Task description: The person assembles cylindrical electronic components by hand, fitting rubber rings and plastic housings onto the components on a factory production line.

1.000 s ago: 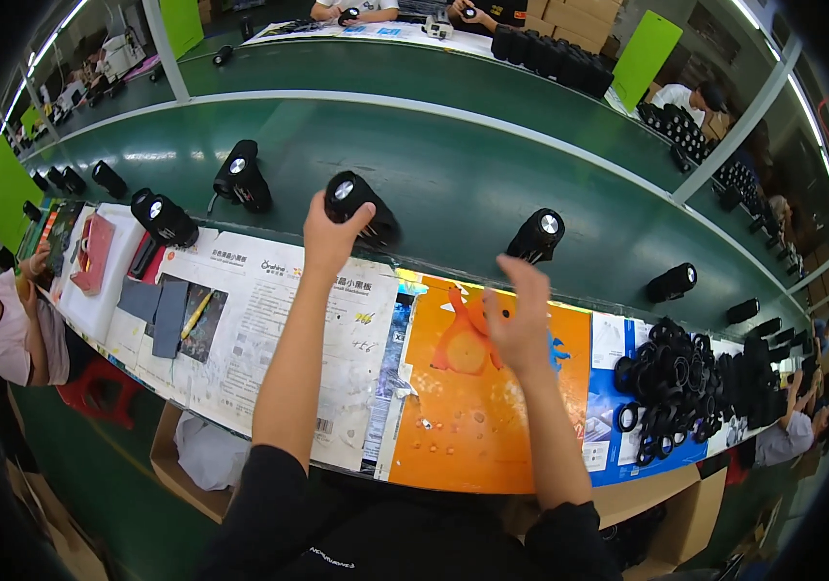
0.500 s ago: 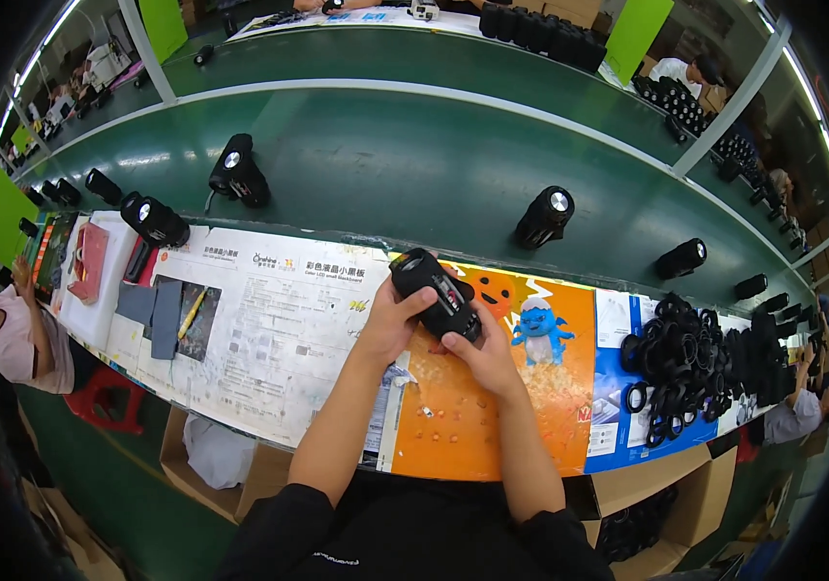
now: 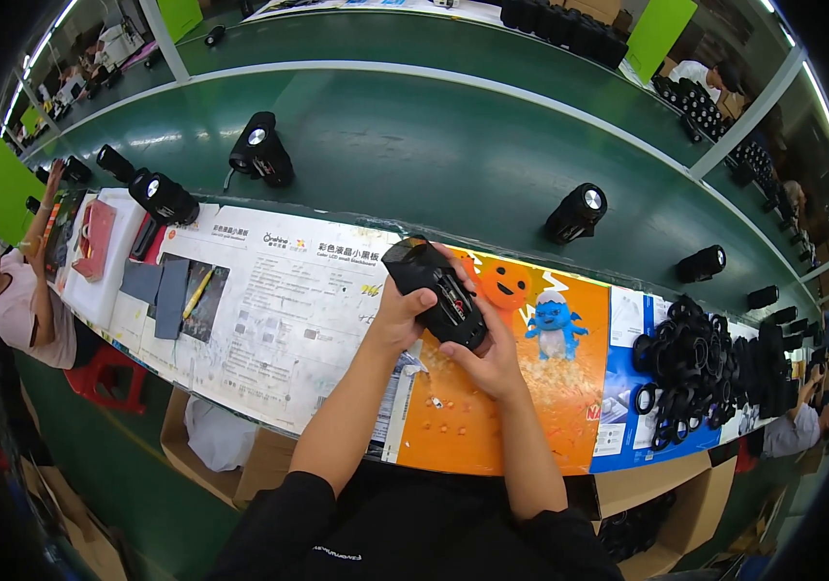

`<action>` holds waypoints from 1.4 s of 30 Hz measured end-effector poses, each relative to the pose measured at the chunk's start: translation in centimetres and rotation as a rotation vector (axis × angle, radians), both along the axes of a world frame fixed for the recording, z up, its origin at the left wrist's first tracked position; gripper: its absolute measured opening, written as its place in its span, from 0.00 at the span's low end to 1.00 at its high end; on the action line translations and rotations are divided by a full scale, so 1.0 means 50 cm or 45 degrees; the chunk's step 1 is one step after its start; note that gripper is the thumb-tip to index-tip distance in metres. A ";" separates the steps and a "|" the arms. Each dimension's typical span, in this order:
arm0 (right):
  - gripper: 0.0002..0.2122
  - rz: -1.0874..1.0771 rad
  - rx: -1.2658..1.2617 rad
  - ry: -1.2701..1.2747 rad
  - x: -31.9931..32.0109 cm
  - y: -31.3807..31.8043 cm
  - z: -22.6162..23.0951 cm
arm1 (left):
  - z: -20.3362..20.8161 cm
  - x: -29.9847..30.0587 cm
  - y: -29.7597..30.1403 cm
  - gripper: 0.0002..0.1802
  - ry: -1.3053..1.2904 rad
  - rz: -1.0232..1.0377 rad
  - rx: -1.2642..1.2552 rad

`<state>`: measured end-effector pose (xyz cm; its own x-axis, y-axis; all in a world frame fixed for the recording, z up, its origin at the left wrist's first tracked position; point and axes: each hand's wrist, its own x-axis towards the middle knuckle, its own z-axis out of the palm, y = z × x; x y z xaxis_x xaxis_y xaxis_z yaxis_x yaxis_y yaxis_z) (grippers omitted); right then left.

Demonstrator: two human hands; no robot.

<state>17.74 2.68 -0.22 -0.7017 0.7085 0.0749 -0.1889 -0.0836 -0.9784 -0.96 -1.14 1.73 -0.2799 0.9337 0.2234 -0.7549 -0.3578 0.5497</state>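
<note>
A black cylindrical portable speaker (image 3: 445, 298) is held up over the orange sheet, tilted with its upper end to the left. My left hand (image 3: 399, 318) closes on its left side, thumb lying on the casing. From the right, my right hand (image 3: 494, 356) wraps round it, with the thumb under the lower end and fingers along the far side. The fingers behind the casing are partly hidden. Below the speaker lies the orange sheet (image 3: 501, 426) with cartoon figures, beside a white printed sheet (image 3: 269, 320).
Similar speakers stand on the green belt, among them one at left (image 3: 261, 150) and one at right (image 3: 577, 213). Black rings (image 3: 685, 368) are heaped on the right. A yellow pen (image 3: 198, 292) lies on the left. Cardboard boxes (image 3: 264, 465) sit below the bench edge; a co-worker (image 3: 27, 300) sits far left.
The speaker is turned slightly in my hands, and my right fingers now reach round its far side. The co-worker at left has raised an arm toward the belt. The whole view has shifted a little.
</note>
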 end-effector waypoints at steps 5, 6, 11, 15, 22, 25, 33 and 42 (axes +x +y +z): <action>0.43 0.021 -0.132 -0.012 0.008 0.001 0.013 | -0.015 0.017 0.004 0.41 0.080 0.070 0.017; 0.43 0.022 -0.147 0.000 0.010 0.003 0.014 | -0.010 0.021 0.004 0.41 0.122 0.083 0.005; 0.44 0.030 -0.126 0.021 0.015 0.008 0.011 | -0.024 0.022 0.004 0.42 0.185 0.051 -0.020; 0.47 0.028 -0.174 0.044 0.017 0.008 0.007 | -0.033 0.028 0.005 0.44 0.155 0.000 0.004; 0.47 0.031 -0.170 0.067 0.024 0.018 -0.007 | -0.032 0.030 0.003 0.46 0.134 -0.080 0.004; 0.48 0.038 -0.172 0.064 0.026 0.023 -0.011 | -0.018 0.034 0.000 0.44 0.125 -0.065 -0.019; 0.48 0.053 -0.159 0.100 0.022 0.025 -0.002 | -0.026 0.032 0.005 0.44 0.227 -0.030 -0.053; 0.48 0.012 -0.087 0.092 0.034 0.022 -0.018 | -0.043 0.052 0.014 0.43 0.171 -0.064 -0.052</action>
